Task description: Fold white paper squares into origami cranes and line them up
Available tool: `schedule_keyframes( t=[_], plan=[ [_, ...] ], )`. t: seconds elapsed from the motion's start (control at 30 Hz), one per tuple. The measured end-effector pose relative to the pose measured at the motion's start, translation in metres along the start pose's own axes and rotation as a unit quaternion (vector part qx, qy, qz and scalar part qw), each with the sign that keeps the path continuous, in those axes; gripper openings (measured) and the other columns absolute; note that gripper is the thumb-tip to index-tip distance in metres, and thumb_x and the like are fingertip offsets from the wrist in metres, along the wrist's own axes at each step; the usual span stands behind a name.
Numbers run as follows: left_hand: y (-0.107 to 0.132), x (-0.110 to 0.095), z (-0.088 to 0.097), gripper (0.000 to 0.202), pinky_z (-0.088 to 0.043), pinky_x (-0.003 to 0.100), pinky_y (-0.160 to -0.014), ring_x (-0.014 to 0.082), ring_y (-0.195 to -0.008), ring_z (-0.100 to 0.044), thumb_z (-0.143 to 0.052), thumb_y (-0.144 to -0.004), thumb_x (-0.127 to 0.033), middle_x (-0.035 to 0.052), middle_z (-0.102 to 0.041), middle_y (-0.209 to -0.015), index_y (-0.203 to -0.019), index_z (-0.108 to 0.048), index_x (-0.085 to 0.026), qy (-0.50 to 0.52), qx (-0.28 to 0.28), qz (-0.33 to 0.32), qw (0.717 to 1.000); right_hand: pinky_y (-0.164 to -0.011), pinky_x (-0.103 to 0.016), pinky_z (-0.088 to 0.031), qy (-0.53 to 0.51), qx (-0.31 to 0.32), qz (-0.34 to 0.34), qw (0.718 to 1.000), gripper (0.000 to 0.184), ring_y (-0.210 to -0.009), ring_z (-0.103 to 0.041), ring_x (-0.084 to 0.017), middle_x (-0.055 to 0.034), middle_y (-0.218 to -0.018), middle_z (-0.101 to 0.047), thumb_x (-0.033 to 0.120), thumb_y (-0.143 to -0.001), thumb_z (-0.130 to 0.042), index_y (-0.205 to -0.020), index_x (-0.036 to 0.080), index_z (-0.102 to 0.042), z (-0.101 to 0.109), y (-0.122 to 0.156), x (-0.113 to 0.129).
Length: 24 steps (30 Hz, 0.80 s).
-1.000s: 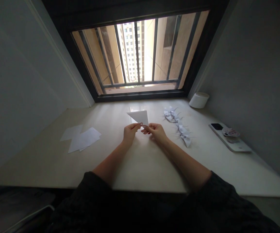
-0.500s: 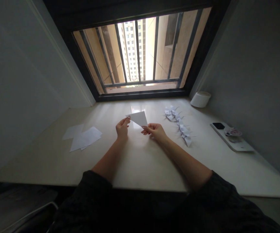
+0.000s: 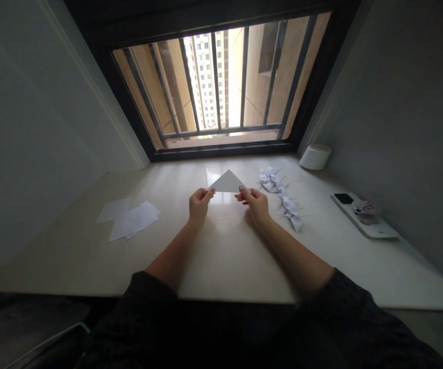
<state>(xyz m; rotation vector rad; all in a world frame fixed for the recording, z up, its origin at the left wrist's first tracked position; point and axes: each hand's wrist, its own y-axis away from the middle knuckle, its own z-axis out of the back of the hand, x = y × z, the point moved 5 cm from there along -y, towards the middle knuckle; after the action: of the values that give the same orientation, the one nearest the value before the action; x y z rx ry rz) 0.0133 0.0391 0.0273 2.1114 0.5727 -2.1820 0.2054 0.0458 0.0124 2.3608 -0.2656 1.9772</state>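
Note:
Between my hands is a sheet of paper (image 3: 229,182) folded into a triangle, its point facing the window and its long edge toward me. My left hand (image 3: 199,202) pinches the left corner between thumb and fingers. The right corner is pinched by my right hand (image 3: 257,203). To the right of that hand, several folded paper cranes (image 3: 288,202) lie in a row on the white counter (image 3: 221,256). Several loose sheets of white paper (image 3: 134,219) overlap on the counter to the left.
A phone (image 3: 363,218) with a round grip on its back lies at the right. Near the window's right corner stands a white cup-like object (image 3: 315,156). A dark-framed window (image 3: 221,151) with bars borders the far side, with walls at both sides.
The folded paper has been turned so its point faces the window and its long edge lies level. My left hand has moved slightly right, and my right hand slightly right and away from it.

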Motion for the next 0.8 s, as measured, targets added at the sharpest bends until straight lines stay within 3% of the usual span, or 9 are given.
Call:
schedule_keyframes(
  t=[0.43,0.67,0.8],
  plan=[
    [0.001,0.009,0.002,0.041,-0.039,0.028,-0.063,0.0182,-0.077,-0.060,-0.061,-0.067,-0.056,0.0091,-0.069,-0.081,-0.073,-0.071,-0.017,0.031,-0.015,0.094,0.995,-0.055,-0.027,-0.042,0.015,-0.015,-0.003,1.000,0.038,-0.063,-0.063,-0.017,-0.0094,-0.074,-0.072,0.055,-0.067,-0.063,-0.068,0.017,-0.061,0.004,-0.005,-0.008],
    [0.000,0.013,0.005,0.040,-0.039,0.027,-0.062,0.0189,-0.078,-0.061,-0.062,-0.067,-0.055,0.0094,-0.069,-0.083,-0.073,-0.071,-0.017,0.030,-0.038,0.098,0.994,-0.056,-0.026,-0.042,-0.003,0.010,-0.001,1.000,0.036,-0.063,-0.062,-0.016,-0.0076,-0.075,-0.072,0.055,-0.067,-0.063,-0.066,0.019,-0.058,0.000,-0.005,-0.009],
    [-0.003,0.013,0.012,0.041,-0.039,0.024,-0.060,0.0166,-0.077,-0.061,-0.058,-0.070,-0.054,0.0088,-0.068,-0.091,-0.086,-0.070,-0.017,0.037,-0.078,0.093,0.992,-0.056,-0.026,-0.043,-0.003,0.023,0.017,1.000,0.037,-0.063,-0.061,-0.015,-0.0075,-0.079,-0.072,0.056,-0.069,-0.061,-0.071,0.019,-0.058,-0.002,-0.004,-0.009]
  ],
)
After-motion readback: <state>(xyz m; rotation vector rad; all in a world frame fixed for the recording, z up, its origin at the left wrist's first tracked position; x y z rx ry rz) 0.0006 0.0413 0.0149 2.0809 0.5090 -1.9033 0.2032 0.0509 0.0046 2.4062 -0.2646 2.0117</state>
